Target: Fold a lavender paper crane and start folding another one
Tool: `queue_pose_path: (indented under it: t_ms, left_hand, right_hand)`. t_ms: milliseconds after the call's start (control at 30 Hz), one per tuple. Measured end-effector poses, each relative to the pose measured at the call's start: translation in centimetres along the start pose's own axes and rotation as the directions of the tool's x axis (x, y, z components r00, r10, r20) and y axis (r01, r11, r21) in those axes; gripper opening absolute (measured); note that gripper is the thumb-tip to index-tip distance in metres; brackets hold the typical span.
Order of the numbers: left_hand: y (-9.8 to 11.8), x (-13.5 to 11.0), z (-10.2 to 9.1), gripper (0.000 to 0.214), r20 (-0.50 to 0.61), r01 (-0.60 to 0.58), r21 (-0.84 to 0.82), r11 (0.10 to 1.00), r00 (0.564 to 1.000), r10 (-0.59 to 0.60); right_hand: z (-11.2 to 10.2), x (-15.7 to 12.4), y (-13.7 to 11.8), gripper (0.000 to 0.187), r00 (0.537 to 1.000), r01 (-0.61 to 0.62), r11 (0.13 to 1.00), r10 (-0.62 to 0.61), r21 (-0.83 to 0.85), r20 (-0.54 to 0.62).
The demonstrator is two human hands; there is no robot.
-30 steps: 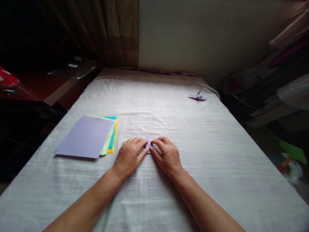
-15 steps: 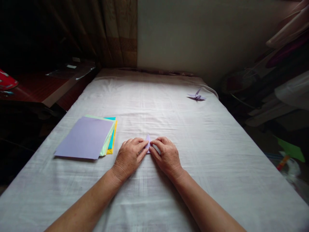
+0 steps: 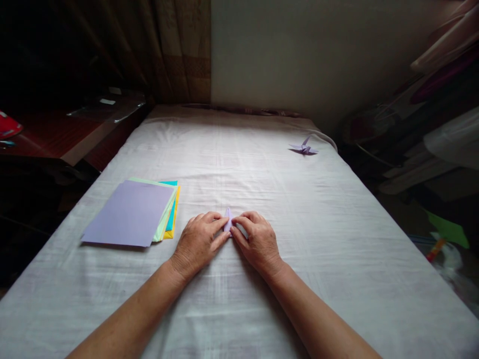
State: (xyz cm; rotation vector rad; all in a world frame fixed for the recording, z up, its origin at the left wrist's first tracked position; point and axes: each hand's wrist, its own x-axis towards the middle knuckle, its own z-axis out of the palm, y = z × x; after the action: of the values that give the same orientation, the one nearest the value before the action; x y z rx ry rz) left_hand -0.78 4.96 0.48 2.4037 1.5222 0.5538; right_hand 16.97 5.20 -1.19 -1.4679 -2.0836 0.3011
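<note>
Cloth: your white cloth covers the whole surface under your forearms.
Stack: 1 pile of coloured sheets, lilac on top, lies left of your hands.
Left hand: your left hand presses fingertips on the folded lilac paper.
Right hand: your right hand pinches that paper's other side.
Crane: 1 finished paper crane sits far right.
</note>
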Motion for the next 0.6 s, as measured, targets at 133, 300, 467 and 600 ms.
queue_pose_path:
  t_ms: [133, 300, 467, 600]
  left_hand:
    - [-0.02, 0.09, -0.07, 0.026, 0.01, 0.007, 0.003, 1.0, 1.0, -0.007]
    - [0.22, 0.14, -0.02, 0.027, 0.025, 0.015, 0.032, 0.999, 1.0, -0.016]
    - [0.51, 0.08, -0.03, 0.026, 0.046, 0.033, 0.061, 0.998, 0.998, -0.036]
    - [0.2, 0.2, -0.42, 0.028, 0.075, 0.029, 0.01, 1.0, 0.997, -0.029]
  right_hand:
    - [-0.11, -0.01, 0.26, 0.013, 1.0, 0.012, 1.0, -0.012, 0.007, 0.015]
    - [-0.5, 0.02, 0.61, 0.017, 0.995, 0.055, 0.997, -0.059, 0.048, 0.086]
    - [-0.52, -0.14, 0.29, 0.016, 0.993, 0.063, 0.998, -0.059, -0.032, 0.101]
    - [-0.54, -0.3, 0.22, 0.018, 0.993, 0.056, 0.998, -0.052, -0.03, 0.102]
